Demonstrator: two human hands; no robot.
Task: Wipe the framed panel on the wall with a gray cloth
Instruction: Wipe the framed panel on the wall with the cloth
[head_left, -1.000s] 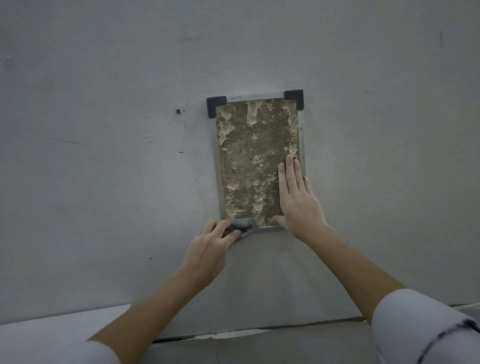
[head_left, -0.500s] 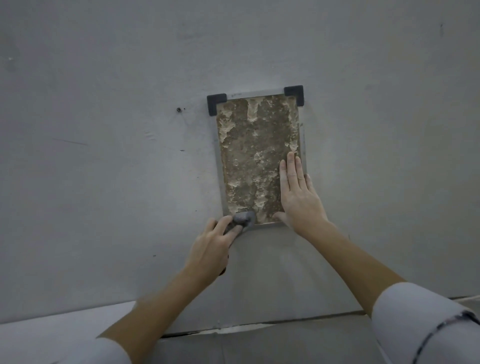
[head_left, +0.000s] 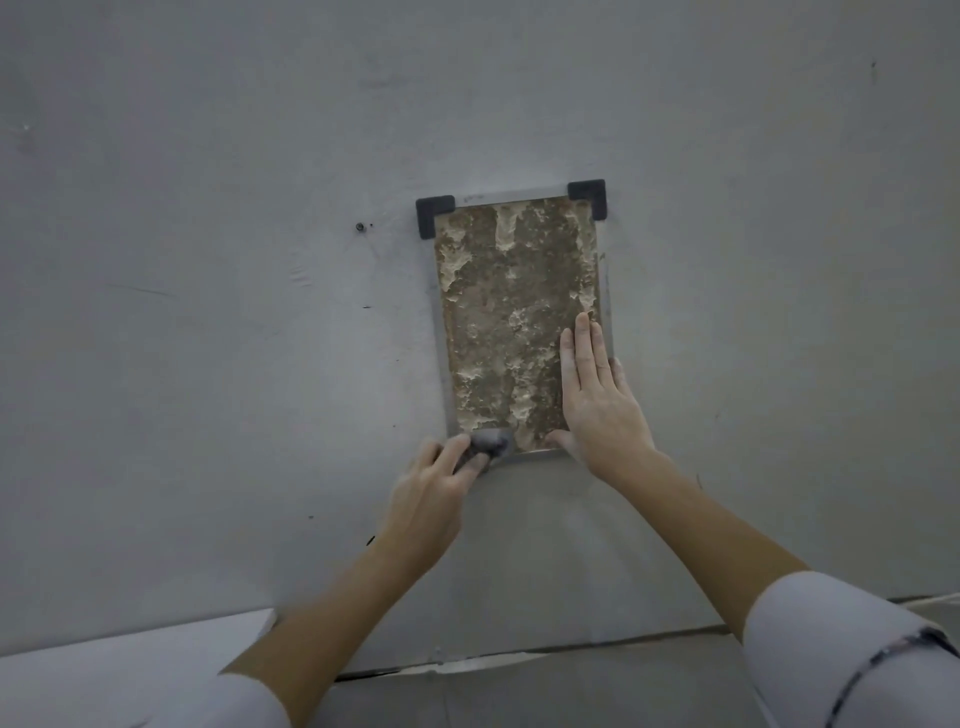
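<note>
Framed panel (head_left: 511, 322) mounted upright on the gray wall (head_left: 208, 364), black brackets (head_left: 434, 214) at its top corners. Left hand (head_left: 431, 499) pinching a gray cloth (head_left: 491, 441) against the panel's bottom-left corner. Right hand (head_left: 597, 400) pressed flat, fingers extended, on the lower right edge

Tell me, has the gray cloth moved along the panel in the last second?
No. The gray cloth stays at the panel's lower-left corner, beside the right hand.

The framed panel (head_left: 511, 322) hangs upright on the wall, brown and mottled with pale crusty patches, black corner pieces on top. The small gray cloth (head_left: 491, 441) is bunched against its lower left edge.
</note>
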